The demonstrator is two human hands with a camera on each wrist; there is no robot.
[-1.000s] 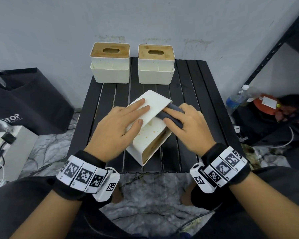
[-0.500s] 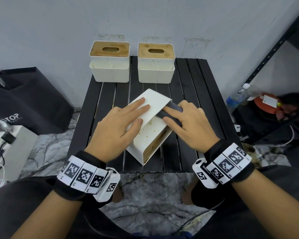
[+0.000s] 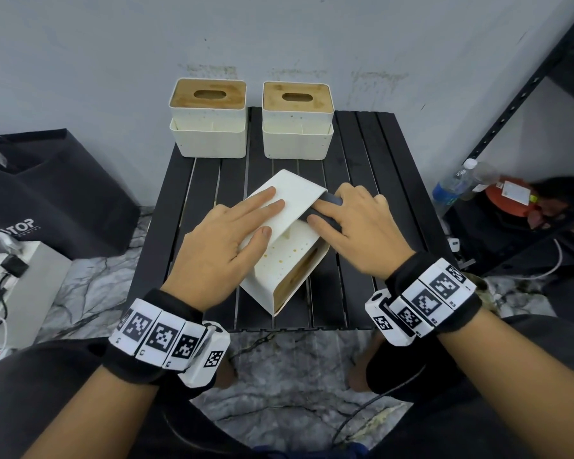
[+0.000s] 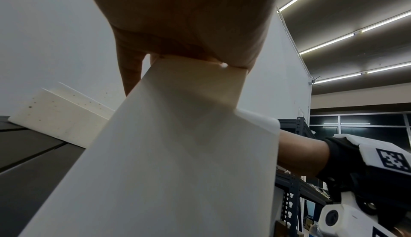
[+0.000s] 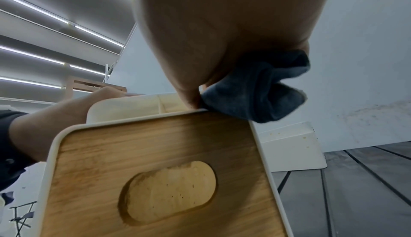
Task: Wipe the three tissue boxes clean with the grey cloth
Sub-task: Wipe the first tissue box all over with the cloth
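Cloth edges back along the tipped tissue box (image 3: 289,256); wiping goes on, specks remain.

The box lies on its side near the front edge of the slatted table (image 3: 362,150), bamboo lid facing the person. Since a second ago the right hand (image 3: 355,233) has slid the grey cloth (image 3: 328,202) slightly toward the far end of the speckled side, fingers pressing it down. The left hand (image 3: 226,243) stays flat on top, fingers straight, steadying. Two more boxes (image 3: 209,144) wait at the back edge.
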